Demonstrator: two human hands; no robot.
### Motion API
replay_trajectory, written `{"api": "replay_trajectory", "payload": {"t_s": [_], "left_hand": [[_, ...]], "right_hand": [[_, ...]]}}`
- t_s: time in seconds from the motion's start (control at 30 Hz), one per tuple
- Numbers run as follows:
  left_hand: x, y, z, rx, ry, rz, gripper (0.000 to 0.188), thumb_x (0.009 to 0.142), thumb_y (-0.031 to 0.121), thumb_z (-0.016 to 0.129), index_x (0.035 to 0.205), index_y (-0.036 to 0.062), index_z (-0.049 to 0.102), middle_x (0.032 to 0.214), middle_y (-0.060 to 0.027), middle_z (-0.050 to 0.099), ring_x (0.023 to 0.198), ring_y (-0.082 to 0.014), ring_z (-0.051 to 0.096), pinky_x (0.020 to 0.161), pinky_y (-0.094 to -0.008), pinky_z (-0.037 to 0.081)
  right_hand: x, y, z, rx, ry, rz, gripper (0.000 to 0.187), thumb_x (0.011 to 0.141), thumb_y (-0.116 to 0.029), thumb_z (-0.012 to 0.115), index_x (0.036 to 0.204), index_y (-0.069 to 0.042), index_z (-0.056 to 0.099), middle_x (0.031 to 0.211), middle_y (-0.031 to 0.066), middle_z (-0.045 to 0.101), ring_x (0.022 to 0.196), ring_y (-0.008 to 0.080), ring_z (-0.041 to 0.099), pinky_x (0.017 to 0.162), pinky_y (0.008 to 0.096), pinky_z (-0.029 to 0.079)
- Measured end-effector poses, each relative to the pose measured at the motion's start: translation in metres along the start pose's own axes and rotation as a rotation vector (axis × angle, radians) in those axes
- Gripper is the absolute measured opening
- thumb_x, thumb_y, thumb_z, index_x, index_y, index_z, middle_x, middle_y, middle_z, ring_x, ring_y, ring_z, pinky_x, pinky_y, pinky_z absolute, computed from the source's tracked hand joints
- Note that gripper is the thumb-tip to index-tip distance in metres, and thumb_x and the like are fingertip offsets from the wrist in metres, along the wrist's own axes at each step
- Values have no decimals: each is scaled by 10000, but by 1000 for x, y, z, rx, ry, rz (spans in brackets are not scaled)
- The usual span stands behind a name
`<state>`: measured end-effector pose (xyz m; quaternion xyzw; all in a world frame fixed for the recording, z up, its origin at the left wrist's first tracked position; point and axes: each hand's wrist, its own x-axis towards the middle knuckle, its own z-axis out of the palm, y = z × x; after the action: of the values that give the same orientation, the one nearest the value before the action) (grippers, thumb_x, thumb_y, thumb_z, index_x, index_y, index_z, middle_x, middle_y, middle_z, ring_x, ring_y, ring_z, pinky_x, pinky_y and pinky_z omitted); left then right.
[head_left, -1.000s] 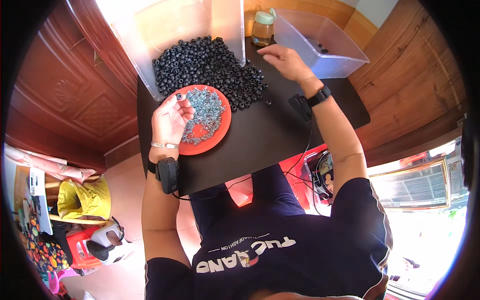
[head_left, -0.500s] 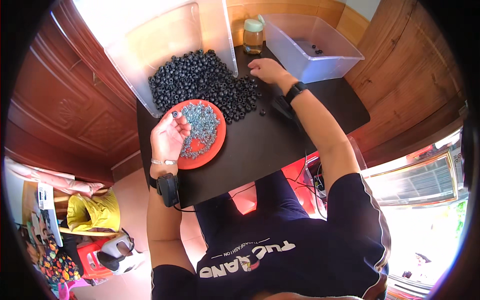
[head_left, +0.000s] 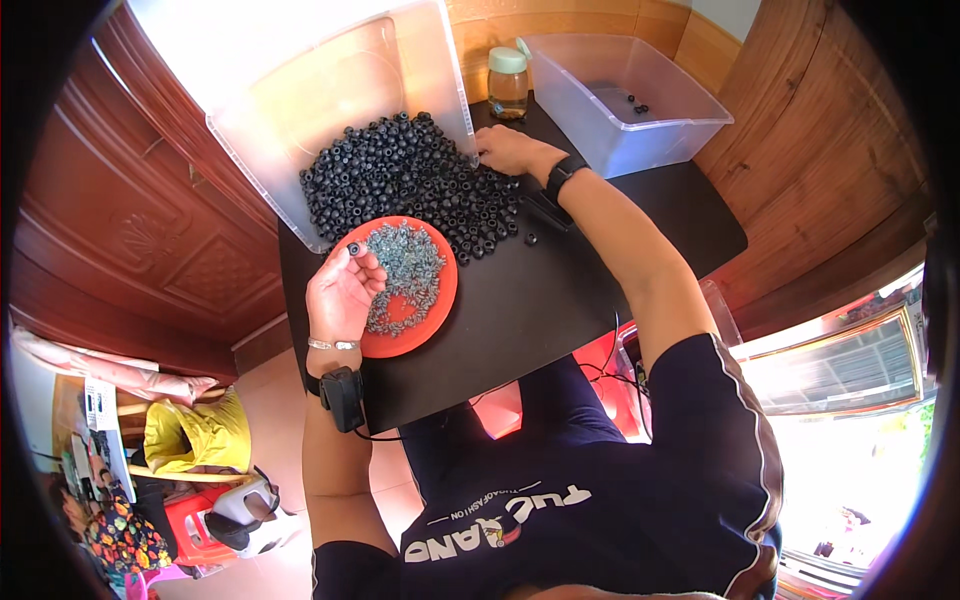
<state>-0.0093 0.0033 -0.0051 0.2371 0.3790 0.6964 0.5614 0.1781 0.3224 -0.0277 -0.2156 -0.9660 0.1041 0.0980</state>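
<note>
My left hand (head_left: pixel 343 295) is palm up over the left rim of a red round plate (head_left: pixel 377 344). Its thumb and fingertips pinch a small black round part with a hole (head_left: pixel 355 249). Small shiny metal pieces (head_left: pixel 405 265), too fine to tell their kind, cover most of the plate. My right hand (head_left: pixel 508 151) is at the right edge of a heap of similar black parts (head_left: pixel 385 165). Its fingers are curled together, and what they may hold is hidden. The heap spills from a clear plastic bin tipped on its side (head_left: pixel 272 160) onto the dark table (head_left: pixel 520 300).
A second clear bin (head_left: pixel 655 140) stands at the back right with a few black parts inside. Beside it is a jar with a pale green lid (head_left: pixel 508 80). One loose black part (head_left: pixel 531 239) lies right of the heap. Wooden panels border both sides.
My right hand has moved left and slightly down, from beside the jar to the heap's edge. My left hand keeps the black part pinched. The whole view has shifted slightly.
</note>
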Motion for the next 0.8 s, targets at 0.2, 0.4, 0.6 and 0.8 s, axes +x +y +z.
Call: {"api": "replay_trajectory", "payload": {"t_s": [0.2,0.4,0.6,0.8], "left_hand": [[0,0,-1,34,5,-4,196,927,241,489,932,59,561,851,-68,600,759,-194,597,689,-298,477],[2,-1,-3,8,-20,-14,201,929,244,489,936,56,561,847,-66,602,755,-196,600,681,-291,479],[1,-1,-1,13,-24,-8,206,928,246,494,944,51,558,849,-65,603,756,-193,600,689,-291,480],[0,0,-1,-4,-20,-3,195,922,229,502,940,45,566,852,-67,604,761,-194,600,697,-292,481]], "right_hand": [[-32,-3,-9,106,0,-48,284,841,-121,500,1065,-101,676,1100,118,606,1059,323,551,938,403,427],[-56,-14,-20,140,-23,-62,281,847,-128,511,1072,-74,669,1091,136,615,1056,316,563,929,390,435],[-66,-23,-32,209,-79,4,284,842,-126,557,1100,-52,650,1071,139,633,1029,296,592,897,355,462],[-76,-44,-42,319,-170,92,275,851,-105,572,1114,-58,635,1085,125,621,1020,272,592,899,339,459]]}}
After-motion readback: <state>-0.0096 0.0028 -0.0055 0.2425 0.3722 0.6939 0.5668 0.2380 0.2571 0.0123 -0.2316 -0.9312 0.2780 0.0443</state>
